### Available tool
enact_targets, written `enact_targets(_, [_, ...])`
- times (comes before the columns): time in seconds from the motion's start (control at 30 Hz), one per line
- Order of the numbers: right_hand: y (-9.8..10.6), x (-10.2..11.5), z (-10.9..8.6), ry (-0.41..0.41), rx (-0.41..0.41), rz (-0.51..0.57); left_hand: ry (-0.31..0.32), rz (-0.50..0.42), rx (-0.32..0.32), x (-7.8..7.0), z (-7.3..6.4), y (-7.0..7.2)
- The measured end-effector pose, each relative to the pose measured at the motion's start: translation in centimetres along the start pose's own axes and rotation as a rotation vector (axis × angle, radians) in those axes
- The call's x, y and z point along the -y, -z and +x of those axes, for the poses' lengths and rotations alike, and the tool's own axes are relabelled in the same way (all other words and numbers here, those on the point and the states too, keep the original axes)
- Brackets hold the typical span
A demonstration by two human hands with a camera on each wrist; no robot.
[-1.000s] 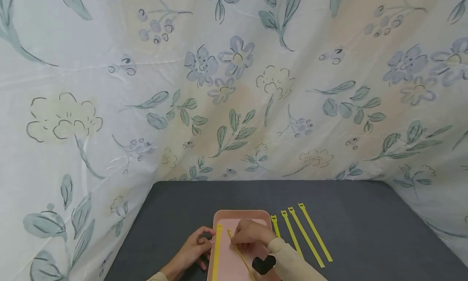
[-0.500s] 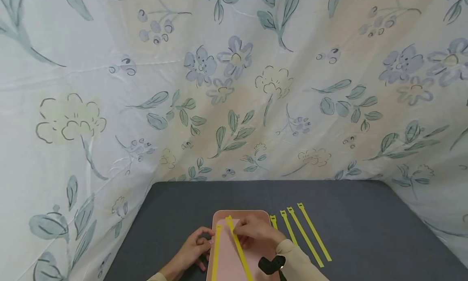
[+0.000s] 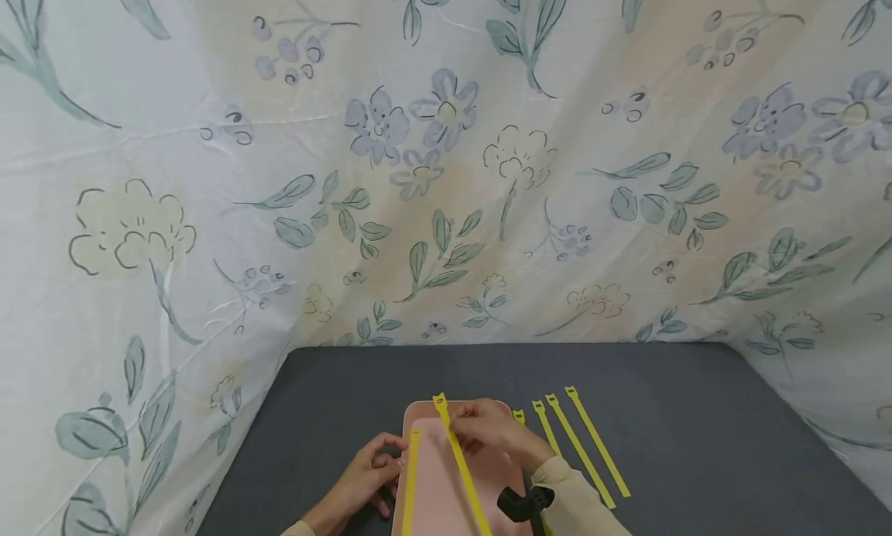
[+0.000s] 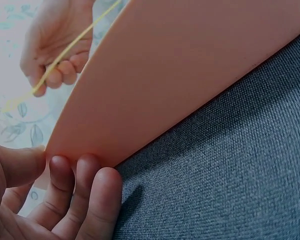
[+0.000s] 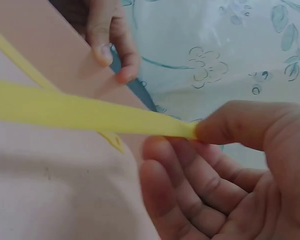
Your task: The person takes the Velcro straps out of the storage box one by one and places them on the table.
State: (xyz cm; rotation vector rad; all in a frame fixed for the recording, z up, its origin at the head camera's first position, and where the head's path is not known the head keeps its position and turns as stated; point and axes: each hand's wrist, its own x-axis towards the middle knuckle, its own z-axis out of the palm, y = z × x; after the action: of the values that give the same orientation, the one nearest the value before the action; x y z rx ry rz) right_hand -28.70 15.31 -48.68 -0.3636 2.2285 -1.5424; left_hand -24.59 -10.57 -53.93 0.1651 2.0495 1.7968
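My right hand (image 3: 496, 434) pinches a yellow cable strap (image 3: 462, 468) between thumb and fingers, near the strap's slotted head. The strap slants over the pink tray (image 3: 437, 499), its head reaching past the far rim in the head view. A second yellow strap (image 3: 412, 482) lies lengthwise along the tray's left side. At the tray's left edge, my left hand (image 3: 364, 474) grips the wall; in the left wrist view the thumb (image 4: 22, 165) is at the rim and the fingertips (image 4: 106, 187) press the outer side.
Several more yellow straps (image 3: 597, 441) lie slanted on the dark grey table (image 3: 669, 412), right of the tray. A floral curtain (image 3: 446, 273) hangs behind the table and at both sides. A black wrist mount (image 3: 523, 505) sits at my right wrist.
My right hand has moved away from me over the tray with the strap, whose head has risen past the far rim. My left hand has stayed at the tray's edge.
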Motion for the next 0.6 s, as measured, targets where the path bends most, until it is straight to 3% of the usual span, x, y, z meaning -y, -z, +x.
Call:
enact_targets(0.23, [0.4,0.8,-0.1,0.057,-0.034,0.099,-0.003,-0.002,0.000,0.0,0.1,0.0])
enact_targets(0.6, [1.2,2.6,-0.4,0.063,-0.102,0.111,-0.006,-0.007,0.003,0.0,0.1,0.1])
